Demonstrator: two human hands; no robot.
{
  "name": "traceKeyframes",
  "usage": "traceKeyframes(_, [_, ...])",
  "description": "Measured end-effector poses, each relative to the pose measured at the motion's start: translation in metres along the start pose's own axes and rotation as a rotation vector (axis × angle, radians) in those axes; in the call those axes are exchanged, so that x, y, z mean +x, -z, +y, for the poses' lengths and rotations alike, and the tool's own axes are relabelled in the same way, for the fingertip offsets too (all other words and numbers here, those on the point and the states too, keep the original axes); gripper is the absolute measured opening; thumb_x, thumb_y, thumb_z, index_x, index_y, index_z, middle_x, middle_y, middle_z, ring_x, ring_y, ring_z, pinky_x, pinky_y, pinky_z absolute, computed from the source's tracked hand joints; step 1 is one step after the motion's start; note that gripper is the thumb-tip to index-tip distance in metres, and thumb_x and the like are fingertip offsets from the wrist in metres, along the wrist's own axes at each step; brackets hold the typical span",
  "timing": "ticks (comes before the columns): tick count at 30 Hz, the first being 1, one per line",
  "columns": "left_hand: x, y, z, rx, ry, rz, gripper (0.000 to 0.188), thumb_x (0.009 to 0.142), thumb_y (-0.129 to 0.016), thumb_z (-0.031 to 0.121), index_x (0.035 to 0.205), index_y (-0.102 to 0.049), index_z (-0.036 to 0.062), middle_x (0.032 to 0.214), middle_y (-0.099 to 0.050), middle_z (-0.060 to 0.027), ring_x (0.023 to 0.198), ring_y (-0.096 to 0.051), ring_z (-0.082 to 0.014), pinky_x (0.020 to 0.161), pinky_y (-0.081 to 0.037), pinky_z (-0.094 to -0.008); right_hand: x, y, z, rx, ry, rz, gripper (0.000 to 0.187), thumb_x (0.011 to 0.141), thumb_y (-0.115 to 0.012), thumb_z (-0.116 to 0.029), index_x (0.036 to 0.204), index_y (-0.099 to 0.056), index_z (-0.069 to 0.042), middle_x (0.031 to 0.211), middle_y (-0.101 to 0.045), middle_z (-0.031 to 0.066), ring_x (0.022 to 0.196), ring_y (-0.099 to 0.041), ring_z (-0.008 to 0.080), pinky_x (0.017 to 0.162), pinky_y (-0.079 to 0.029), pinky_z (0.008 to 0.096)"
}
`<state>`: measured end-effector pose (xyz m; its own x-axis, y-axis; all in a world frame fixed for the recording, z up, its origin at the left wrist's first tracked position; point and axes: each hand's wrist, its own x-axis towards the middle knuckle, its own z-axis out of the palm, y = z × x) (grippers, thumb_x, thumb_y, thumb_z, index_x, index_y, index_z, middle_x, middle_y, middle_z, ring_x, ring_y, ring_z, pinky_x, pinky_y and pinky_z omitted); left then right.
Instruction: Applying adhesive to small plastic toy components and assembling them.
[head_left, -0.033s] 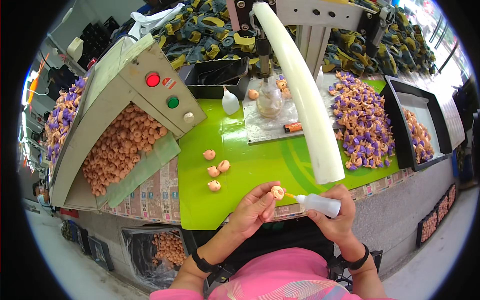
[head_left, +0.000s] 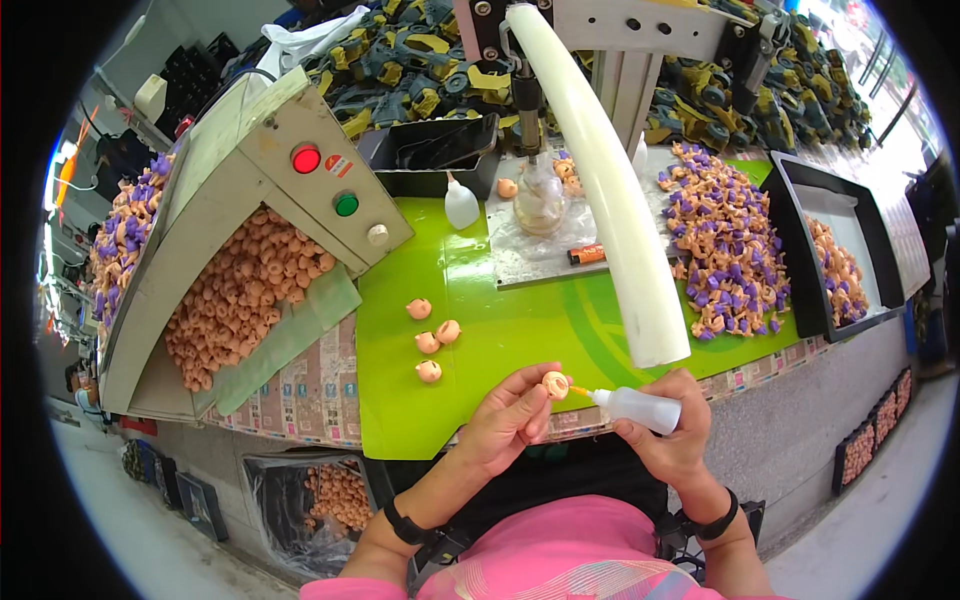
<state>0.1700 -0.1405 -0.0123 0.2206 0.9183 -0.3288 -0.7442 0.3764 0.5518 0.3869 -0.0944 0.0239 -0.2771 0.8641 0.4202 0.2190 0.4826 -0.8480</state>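
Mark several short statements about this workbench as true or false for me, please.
1. The left hand holds a peach toy head. True.
2. The right hand holds a screwdriver. False: it holds a translucent squeeze bottle.
3. Four loose toy heads lie on the green mat. True.
4. The red button sits below the green button. False: it sits above.
5. The purple-and-peach parts pile lies right of the white tube. True.

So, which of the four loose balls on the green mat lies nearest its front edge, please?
The ball just in front of the close pair; the other three lie farther back.
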Motion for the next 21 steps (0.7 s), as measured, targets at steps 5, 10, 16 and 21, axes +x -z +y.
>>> traceKeyframes(5, [0.0000, 0.0041, 0.0002, 0.011, 0.000, -0.011, 0.032, 0.097, -0.054, 0.017, 0.127, -0.052, 0.0066, 0.095, -0.058, 0.0004, 0.058, -0.045, -0.0042, 0.052, -0.039, -0.0192, 0.0010, -0.0038, 0.0009, -0.018, 0.009, 0.011, 0.039, 0.068, -0.085, -0.017, 0.093, -0.058, -0.004, 0.076, -0.058, 0.0091, 0.063, -0.056, 0.0215, 0.058, -0.043, 0.0313])
traceKeyframes(10, [0.0003, 0.0008, 0.0019, 0.019, 0.013, 0.027, 0.033, 0.097, -0.054, 0.017, 0.127, -0.052, 0.0067, 0.091, -0.057, 0.0015, 0.058, -0.045, -0.0044, 0.052, -0.039, -0.0194, 0.0031, -0.0059, 0.0016, -0.048, 0.030, -0.002, 0.041, 0.067, -0.085, -0.018, 0.094, -0.058, -0.004, 0.076, -0.058, 0.0095, 0.063, -0.056, 0.0218, 0.057, -0.044, 0.0313])
traceKeyframes(16, [0.0011, 0.0076, -0.0007, 0.003, 0.023, -0.011, 0.033, 0.096, -0.054, 0.018, 0.127, -0.052, 0.0061, 0.090, -0.056, 0.0014, 0.057, -0.044, -0.0051, 0.052, -0.038, -0.0203, 0.0042, -0.0056, 0.0017, -0.095, 0.045, -0.006, 0.041, 0.066, -0.085, -0.018, 0.094, -0.058, -0.005, 0.075, -0.057, 0.0101, 0.062, -0.056, 0.0227, 0.056, -0.044, 0.0318])
traceKeyframes(21, [0.0010, 0.0036, 0.0004, -0.008, 0.011, -0.008, 0.032, 0.096, -0.054, 0.017, 0.126, -0.052, 0.0059, 0.088, -0.057, 0.0011, 0.057, -0.043, -0.0052, 0.052, -0.037, -0.0202, 0.0057, -0.0026, -0.0014, -0.140, 0.089, -0.010, 0.040, 0.066, -0.085, -0.017, 0.094, -0.059, -0.004, 0.076, -0.057, 0.0104, 0.061, -0.056, 0.0239, 0.055, -0.044, 0.0327])
